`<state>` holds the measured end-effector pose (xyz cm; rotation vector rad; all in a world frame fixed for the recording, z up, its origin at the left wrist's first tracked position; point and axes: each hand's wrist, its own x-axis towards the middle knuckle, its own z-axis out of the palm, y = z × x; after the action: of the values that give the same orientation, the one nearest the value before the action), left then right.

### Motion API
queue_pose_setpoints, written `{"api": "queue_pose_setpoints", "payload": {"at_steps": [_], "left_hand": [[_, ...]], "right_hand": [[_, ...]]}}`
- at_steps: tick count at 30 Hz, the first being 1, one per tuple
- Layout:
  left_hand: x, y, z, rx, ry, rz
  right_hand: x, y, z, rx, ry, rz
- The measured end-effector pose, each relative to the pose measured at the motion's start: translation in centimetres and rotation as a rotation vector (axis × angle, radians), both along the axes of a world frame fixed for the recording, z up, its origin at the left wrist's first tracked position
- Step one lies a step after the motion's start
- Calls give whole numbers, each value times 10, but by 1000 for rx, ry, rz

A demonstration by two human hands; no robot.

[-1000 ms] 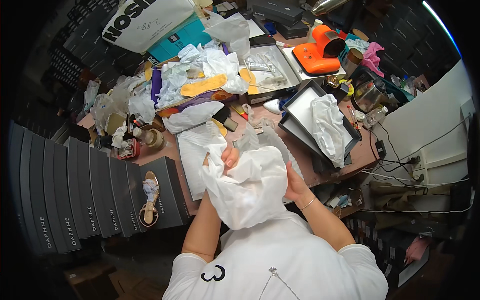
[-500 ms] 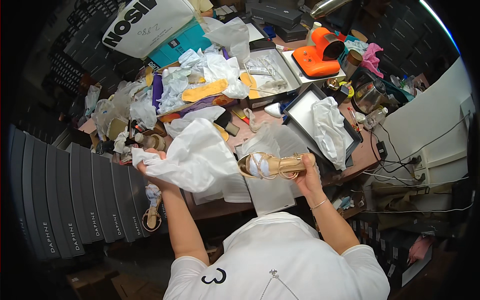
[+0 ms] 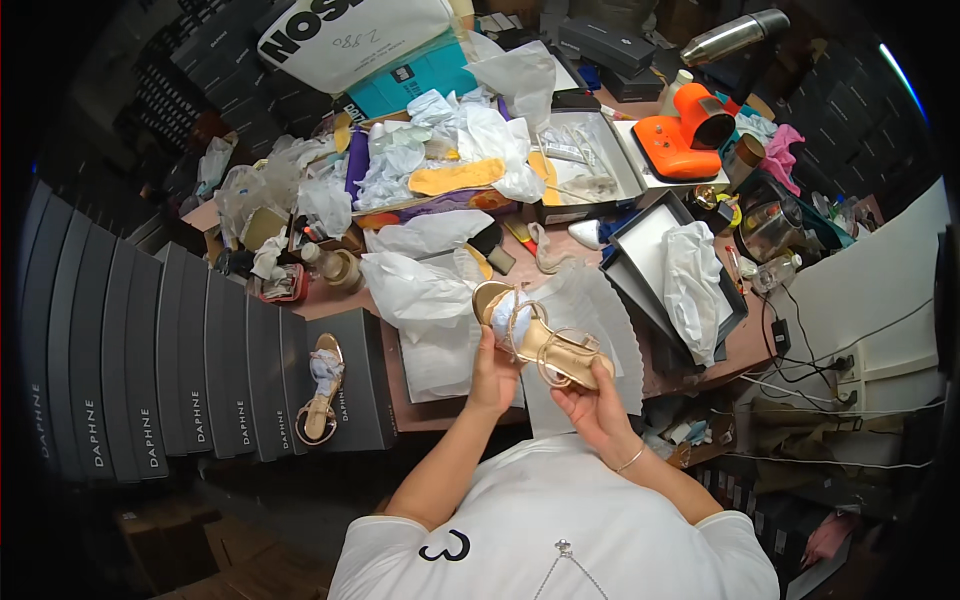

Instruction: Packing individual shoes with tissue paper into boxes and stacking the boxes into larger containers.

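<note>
A gold strappy sandal with crumpled white paper under its straps is held up in front of my chest. My left hand is closed on its left end, fingers under the edge, and my right hand grips the right end. Behind the sandal, white tissue paper lies loose on the table, with more sheets under my hands. A matching sandal, also stuffed with paper, rests on a dark grey shoebox to the left.
Dark grey shoeboxes stand in a row at left. An open shoebox with tissue paper sits at right. Farther back are an orange machine, a carton of crumpled paper and a plastic bottle. Cables hang along the right wall.
My left hand has let go of the tissue paper, now on the table, and moved right to take the sandal's other end. The sandal has turned from level to slanted.
</note>
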<state>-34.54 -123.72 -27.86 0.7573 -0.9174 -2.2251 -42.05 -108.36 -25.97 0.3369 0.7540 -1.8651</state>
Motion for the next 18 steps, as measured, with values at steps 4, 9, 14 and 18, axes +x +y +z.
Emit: {"api": "queue_pose_setpoints", "payload": {"at_steps": [4,9,14,18], "left_hand": [[7,-35,-26,608,482,-248],[67,-48,12,665,27,-482],[101,-17,18,677,-67,-499],[116,0,15,681,-136,-324]], "right_hand": [[3,19,10,-30,285,796],[-18,-19,70,124,1403,593],[13,-54,35,96,1906,499],[34,-44,11,116,1866,575]]}}
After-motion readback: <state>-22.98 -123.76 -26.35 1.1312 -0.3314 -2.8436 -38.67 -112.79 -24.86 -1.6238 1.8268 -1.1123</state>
